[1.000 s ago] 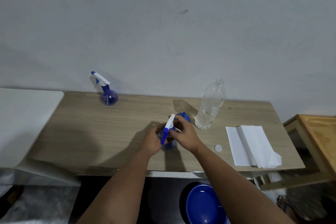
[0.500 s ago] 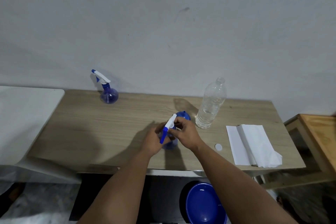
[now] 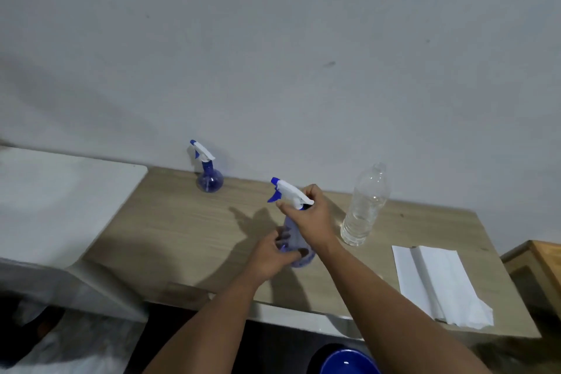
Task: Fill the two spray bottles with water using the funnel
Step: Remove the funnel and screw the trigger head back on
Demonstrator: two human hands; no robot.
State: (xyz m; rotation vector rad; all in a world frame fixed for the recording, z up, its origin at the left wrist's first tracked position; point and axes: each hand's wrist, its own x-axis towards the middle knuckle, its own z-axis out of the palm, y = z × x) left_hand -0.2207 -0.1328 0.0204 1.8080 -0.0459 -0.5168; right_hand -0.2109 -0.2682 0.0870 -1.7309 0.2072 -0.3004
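A blue basin (image 3: 349,363) shows at the bottom edge, below the wooden table (image 3: 188,231). On the table's near right lies a folded white paper towel (image 3: 437,282). At the middle, the left hand (image 3: 270,255) grips the round blue body of the near spray bottle (image 3: 299,247), while the right hand (image 3: 309,215) is curled around its white trigger head (image 3: 288,193); whether the head is screwed on cannot be told. Just right stands an uncapped clear water bottle (image 3: 364,206), partly filled. The second spray bottle (image 3: 208,174) stands upright by the wall, well apart.
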